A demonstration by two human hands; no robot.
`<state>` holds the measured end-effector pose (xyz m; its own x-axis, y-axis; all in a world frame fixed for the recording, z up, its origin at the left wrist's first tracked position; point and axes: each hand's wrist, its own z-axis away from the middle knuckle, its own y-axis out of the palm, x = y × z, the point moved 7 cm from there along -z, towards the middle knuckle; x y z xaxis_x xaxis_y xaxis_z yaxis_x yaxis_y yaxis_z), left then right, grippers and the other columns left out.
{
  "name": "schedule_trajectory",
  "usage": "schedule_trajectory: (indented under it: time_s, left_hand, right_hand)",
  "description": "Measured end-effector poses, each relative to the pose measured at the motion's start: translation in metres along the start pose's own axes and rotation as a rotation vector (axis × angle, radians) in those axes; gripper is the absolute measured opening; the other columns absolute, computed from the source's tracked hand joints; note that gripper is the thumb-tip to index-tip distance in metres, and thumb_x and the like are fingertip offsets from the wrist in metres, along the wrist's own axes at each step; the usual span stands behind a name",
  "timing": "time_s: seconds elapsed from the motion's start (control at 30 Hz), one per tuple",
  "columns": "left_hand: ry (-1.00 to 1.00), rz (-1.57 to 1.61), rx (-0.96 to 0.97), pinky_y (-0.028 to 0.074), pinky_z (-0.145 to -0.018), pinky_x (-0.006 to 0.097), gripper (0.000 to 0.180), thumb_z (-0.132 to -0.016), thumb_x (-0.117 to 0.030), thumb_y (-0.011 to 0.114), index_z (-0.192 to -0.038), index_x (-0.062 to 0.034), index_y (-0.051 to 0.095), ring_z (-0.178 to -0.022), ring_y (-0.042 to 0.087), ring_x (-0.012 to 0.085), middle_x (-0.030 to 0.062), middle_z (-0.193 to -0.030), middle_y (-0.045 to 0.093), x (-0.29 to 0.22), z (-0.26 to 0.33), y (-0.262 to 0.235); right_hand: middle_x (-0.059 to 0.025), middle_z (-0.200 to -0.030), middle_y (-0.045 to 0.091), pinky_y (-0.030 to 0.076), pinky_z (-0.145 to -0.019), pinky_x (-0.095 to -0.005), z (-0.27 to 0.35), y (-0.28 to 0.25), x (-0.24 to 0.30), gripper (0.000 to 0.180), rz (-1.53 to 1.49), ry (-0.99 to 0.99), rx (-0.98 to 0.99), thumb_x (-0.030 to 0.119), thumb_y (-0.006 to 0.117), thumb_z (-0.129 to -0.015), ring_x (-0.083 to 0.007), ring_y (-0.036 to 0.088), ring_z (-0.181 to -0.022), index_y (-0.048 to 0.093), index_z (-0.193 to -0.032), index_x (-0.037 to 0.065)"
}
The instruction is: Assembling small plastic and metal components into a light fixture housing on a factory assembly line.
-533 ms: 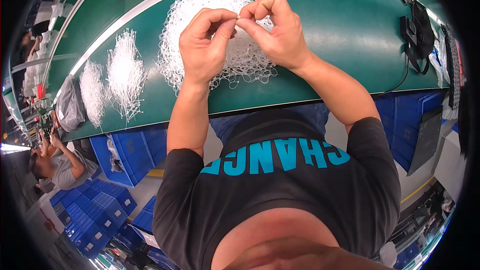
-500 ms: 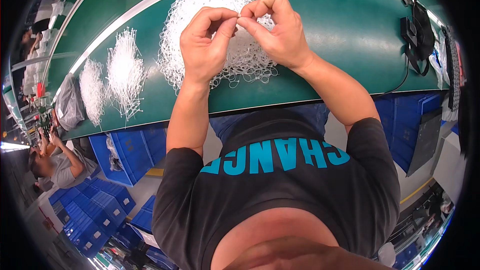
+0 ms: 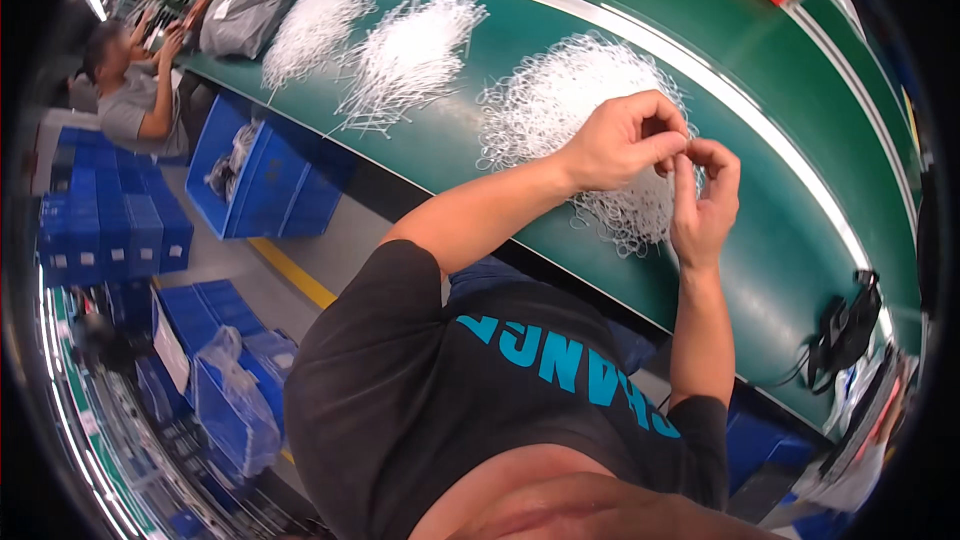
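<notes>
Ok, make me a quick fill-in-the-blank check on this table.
The table is ____ in colour.
On it lie ____ white piles.
The bag at its left end is coloured ____.
The left hand and right hand meet by the pile farthest to the ____.

Missing words: green; three; grey; right

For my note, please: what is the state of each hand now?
Left hand: closed in a pinch; anything held too small to tell.
Right hand: also pinched; anything held unclear.
</notes>
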<state>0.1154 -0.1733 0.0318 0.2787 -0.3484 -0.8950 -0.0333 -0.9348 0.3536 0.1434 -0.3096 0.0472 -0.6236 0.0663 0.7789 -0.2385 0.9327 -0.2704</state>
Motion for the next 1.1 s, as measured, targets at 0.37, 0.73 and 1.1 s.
schedule_trajectory:
  time_s: [0.37,0.73,1.1]
  left_hand:
    - [-0.16,-0.253,-0.004,0.056,-0.069,0.028,0.01,-0.094,-0.003,0.062,-0.101,0.0018,0.059,-0.075,0.065,0.0145,0.0079,-0.088,0.064,-0.02,-0.004,-0.028]
    - [-0.485,-0.01,0.257,0.057,-0.061,0.028,0.015,-0.088,-0.001,0.069,-0.099,0.0038,0.06,-0.071,0.066,0.0171,0.0095,-0.085,0.064,-0.01,-0.009,-0.013]
    - [-0.21,0.019,-0.169,0.055,-0.069,0.033,0.015,-0.099,-0.015,0.058,-0.107,-0.0035,0.058,-0.082,0.064,0.019,0.0116,-0.101,0.066,-0.032,-0.136,-0.13]
  right_hand:
    - [-0.0114,-0.089,0.064,0.052,-0.084,-0.0388,-0.016,0.014,0.016,0.017,0.176,-0.389,-0.031,-0.003,0.068,-0.081,-0.0306,0.064,-0.083,0.063,-0.096,0.004]
    - [-0.0077,-0.086,0.063,0.049,-0.078,-0.0416,-0.013,-0.004,0.013,0.019,0.014,-0.394,-0.145,0.01,0.071,-0.082,-0.0296,0.062,-0.079,0.06,-0.097,0.006]
    - [-0.0084,-0.083,0.062,0.048,-0.072,-0.036,-0.027,-0.034,-0.038,0.01,0.128,-0.071,-0.402,0.009,0.067,-0.088,-0.0263,0.06,-0.076,0.061,-0.094,0.004]
